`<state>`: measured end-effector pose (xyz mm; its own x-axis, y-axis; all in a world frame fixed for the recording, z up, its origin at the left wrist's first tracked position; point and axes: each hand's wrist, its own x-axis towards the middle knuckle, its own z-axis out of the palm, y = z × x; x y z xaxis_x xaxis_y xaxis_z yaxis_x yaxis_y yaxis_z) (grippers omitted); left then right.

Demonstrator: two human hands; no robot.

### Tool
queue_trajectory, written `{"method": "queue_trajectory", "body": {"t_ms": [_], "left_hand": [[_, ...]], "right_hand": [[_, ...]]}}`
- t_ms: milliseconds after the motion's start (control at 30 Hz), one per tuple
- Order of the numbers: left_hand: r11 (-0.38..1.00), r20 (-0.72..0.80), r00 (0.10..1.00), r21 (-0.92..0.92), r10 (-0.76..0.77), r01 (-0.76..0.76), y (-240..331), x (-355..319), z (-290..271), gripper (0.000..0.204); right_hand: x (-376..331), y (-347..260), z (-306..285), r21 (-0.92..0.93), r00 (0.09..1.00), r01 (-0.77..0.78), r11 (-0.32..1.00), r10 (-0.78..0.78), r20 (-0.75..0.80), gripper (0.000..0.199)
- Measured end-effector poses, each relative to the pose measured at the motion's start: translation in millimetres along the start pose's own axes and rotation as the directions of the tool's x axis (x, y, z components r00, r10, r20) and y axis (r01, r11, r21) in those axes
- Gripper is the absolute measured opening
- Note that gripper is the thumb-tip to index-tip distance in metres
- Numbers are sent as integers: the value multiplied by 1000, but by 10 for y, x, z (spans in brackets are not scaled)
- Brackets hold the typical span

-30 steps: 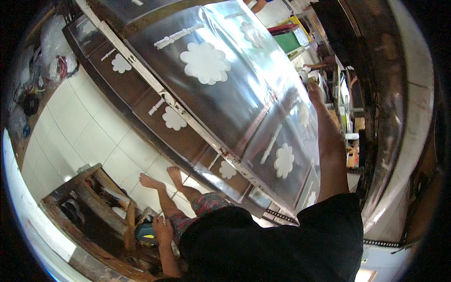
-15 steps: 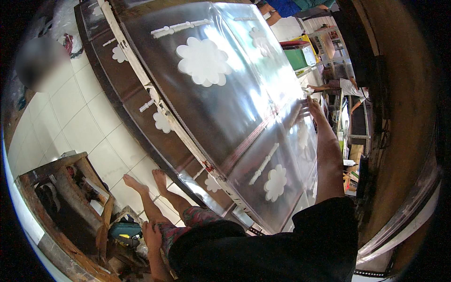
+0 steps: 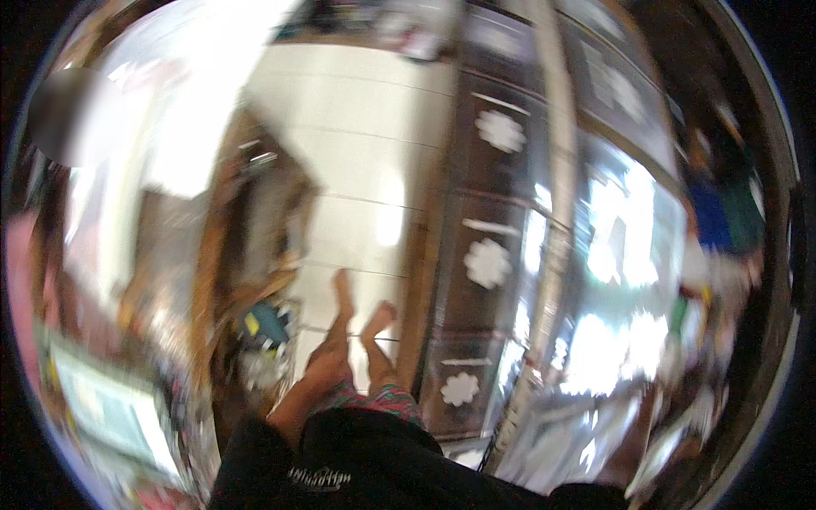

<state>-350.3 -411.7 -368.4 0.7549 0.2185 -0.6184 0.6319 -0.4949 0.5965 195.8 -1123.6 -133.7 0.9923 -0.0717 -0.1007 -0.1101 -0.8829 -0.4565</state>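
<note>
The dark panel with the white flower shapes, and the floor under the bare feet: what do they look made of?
The dark panel looks like brown-stained wood under a clear glossy film, judging by the strong glare patches; blur leaves that open. Its white flower shapes seem flat inlays or stickers. The floor looks like pale glazed tile: straight grout lines and a bright reflection.

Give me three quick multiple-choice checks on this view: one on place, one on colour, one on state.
1. On which side of the feet does the dark cabinet stand?
A. their right
B. their left
C. far across the room

2. What colour are the flower shapes on the cabinet front?
A. red
B. white
C. green

3. The feet on the tiled floor are:
A. in boots
B. in sandals
C. bare

Answers: 1 A, the cabinet front runs close along the right of the feet. 2 B, the flowers show white against the dark wood. 3 C, skin and toes show, with no footwear.
</note>
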Motion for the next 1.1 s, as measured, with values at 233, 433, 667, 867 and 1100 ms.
{"method": "queue_trajectory", "body": {"t_ms": [233,433,667,867,1100], "left_hand": [[994,-398,912,3,100,-108,862,-153,-1179,37],[970,-649,735,23,198,-242,1214,-343,-2143,39],[963,-724,641,125,254,-240,1142,-570,-2649,39],[980,-635,750,66,188,-189,925,-568,-2583,35],[953,-493,818,100,298,-287,850,-361,-2381,36]], "right_hand": [[370,-711,547,-405,915,183,896,-306,-262,53],[437,-1314,961,-232,777,507,830,-556,-295,52],[-915,-4393,1784,178,820,572,801,-555,-139,30],[-1338,-4939,1690,135,884,467,874,-455,-110,32],[-999,-3823,1587,-178,935,156,972,-204,-290,53]]}}
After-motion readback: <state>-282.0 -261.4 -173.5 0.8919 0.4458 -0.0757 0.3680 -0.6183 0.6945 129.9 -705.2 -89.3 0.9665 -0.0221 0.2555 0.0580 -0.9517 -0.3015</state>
